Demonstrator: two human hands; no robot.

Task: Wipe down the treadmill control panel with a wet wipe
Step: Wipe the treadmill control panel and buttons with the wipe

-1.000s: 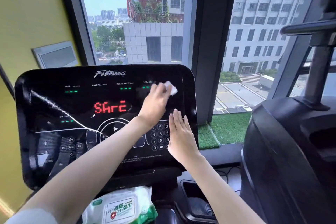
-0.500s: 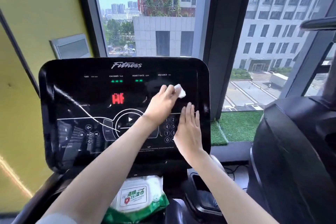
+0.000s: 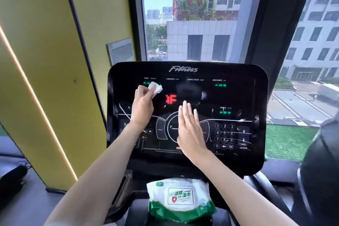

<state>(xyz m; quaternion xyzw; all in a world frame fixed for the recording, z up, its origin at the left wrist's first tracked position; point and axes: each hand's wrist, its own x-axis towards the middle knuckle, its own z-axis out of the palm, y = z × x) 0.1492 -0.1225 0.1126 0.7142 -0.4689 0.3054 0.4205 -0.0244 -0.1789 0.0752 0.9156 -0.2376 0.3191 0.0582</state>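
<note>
A glossy black treadmill control panel (image 3: 238, 97) marked "Fitness" stands before a window. The person's left hand (image 3: 142, 105) pinches a crumpled white wet wipe (image 3: 155, 87) between curled fingers and thumb, holding it against the panel's upper left, just beside the green TIME readout. The right hand (image 3: 189, 130) lies flat on the panel's centre, fingers straight and together, holding nothing. Below the panel sits a white and green soft pack of wipes (image 3: 180, 198).

My right hand (image 3: 190, 132) is covering the round dial (image 3: 171, 126) on the glossy black control panel (image 3: 238, 95); my left hand (image 3: 142, 105) is hiding part of the crumpled white wet wipe (image 3: 156, 87).
</note>
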